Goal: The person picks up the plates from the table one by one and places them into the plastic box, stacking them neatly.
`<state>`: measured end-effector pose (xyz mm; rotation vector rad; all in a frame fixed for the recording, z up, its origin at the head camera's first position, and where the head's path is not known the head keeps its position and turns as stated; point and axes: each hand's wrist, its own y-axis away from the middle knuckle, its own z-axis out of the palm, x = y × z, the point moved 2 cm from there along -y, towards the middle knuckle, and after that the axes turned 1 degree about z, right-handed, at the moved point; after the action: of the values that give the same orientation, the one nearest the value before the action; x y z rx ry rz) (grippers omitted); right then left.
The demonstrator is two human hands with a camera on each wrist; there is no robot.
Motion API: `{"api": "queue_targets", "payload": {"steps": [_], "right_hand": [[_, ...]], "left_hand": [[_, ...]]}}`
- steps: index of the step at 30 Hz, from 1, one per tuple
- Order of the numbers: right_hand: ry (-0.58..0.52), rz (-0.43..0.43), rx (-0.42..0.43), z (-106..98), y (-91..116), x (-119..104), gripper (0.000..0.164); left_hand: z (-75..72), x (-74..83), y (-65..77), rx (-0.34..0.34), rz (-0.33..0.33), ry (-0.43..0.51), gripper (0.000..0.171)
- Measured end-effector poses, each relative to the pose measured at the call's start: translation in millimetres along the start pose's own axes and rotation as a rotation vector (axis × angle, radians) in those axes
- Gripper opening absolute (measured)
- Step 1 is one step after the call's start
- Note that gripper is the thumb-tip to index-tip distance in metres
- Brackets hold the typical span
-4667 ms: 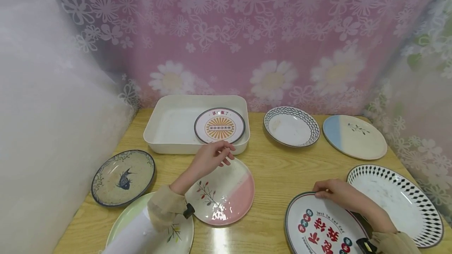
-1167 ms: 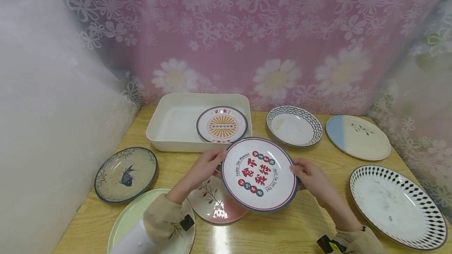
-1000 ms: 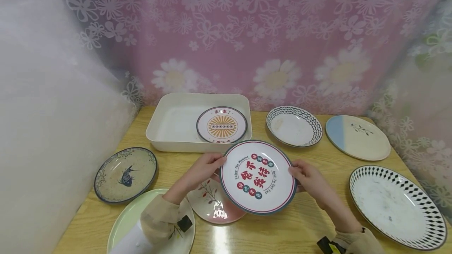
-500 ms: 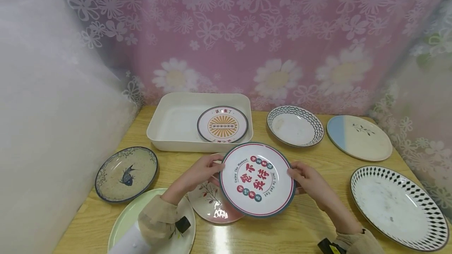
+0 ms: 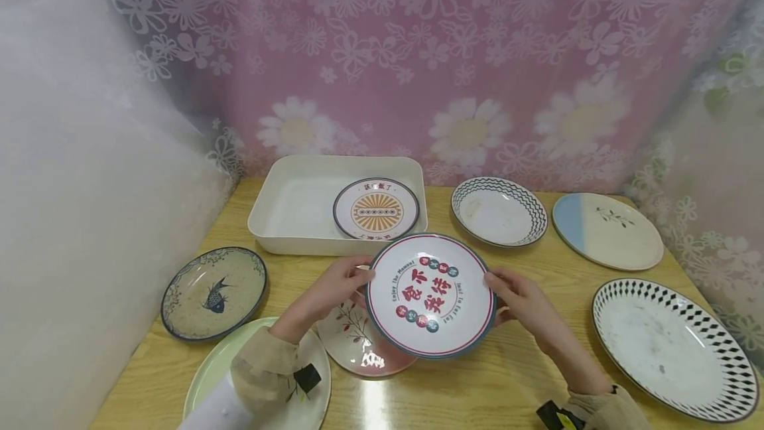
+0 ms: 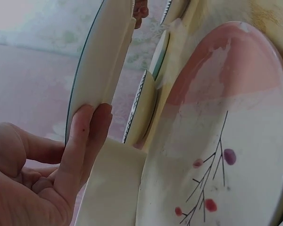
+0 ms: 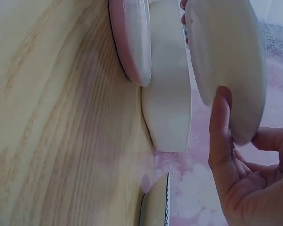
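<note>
Between both hands a white plate (image 5: 430, 294) with red characters and a teal rim is held up off the table. My left hand (image 5: 335, 289) pinches its left edge, thumb on top and fingers beneath, as the left wrist view shows. On the opposite edge my right hand (image 5: 522, 300) grips in the same way; its fingers (image 7: 220, 125) press the plate's underside. Partly covered below it lies a round pink-and-cream plate (image 5: 382, 344) with a red-berry sprig. Behind stands a white rectangular bin (image 5: 292, 246), in which an oval plate (image 5: 377, 210) with an orange sunburst leans at the right.
On the wooden table (image 5: 513, 383) lie a fish-pattern dish (image 5: 197, 304) at left, a green-edged plate (image 5: 217, 360) under the left forearm, a wavy-rim bowl (image 5: 498, 214), a blue-and-cream plate (image 5: 615, 234) and a large diamond-rim oval plate (image 5: 662, 344) at right.
Earlier the red-character plate lay at front right with only my right hand on it; it was raised and brought to the middle, where both hands hold it. Lately it has shifted only slightly.
</note>
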<state>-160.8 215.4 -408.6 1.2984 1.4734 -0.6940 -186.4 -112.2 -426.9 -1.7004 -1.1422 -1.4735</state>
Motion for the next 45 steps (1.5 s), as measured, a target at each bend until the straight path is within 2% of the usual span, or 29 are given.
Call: {"api": "queue_targets", "payload": {"steps": [13,18,24,32,38,45], "right_hand": [[-0.084,-0.089,0.049,1.1,0.9,-10.7,0.052],[-0.073,-0.112,0.053,1.4,1.4,-10.3,0.053],[-0.060,-0.129,0.042,2.4,2.3,-7.7,0.052],[-0.073,-0.138,0.055,2.4,4.0,-4.3,0.050],[-0.089,-0.132,0.063,3.1,5.9,-1.6,0.050],[-0.103,-0.143,0.062,4.0,7.3,-0.1,0.050]], "left_hand": [[-13.4,13.9,-0.3,0.007,0.010,0.028,0.040],[-22.4,21.2,-1.6,0.042,0.023,0.050,0.040],[-36.9,28.2,-6.1,0.133,0.018,0.118,0.037],[-55.2,34.3,-17.7,0.304,0.000,0.155,0.037],[-65.8,34.6,-32.6,0.417,-0.034,0.194,0.038],[-81.3,29.4,-50.9,0.507,-0.092,0.234,0.042]]}}
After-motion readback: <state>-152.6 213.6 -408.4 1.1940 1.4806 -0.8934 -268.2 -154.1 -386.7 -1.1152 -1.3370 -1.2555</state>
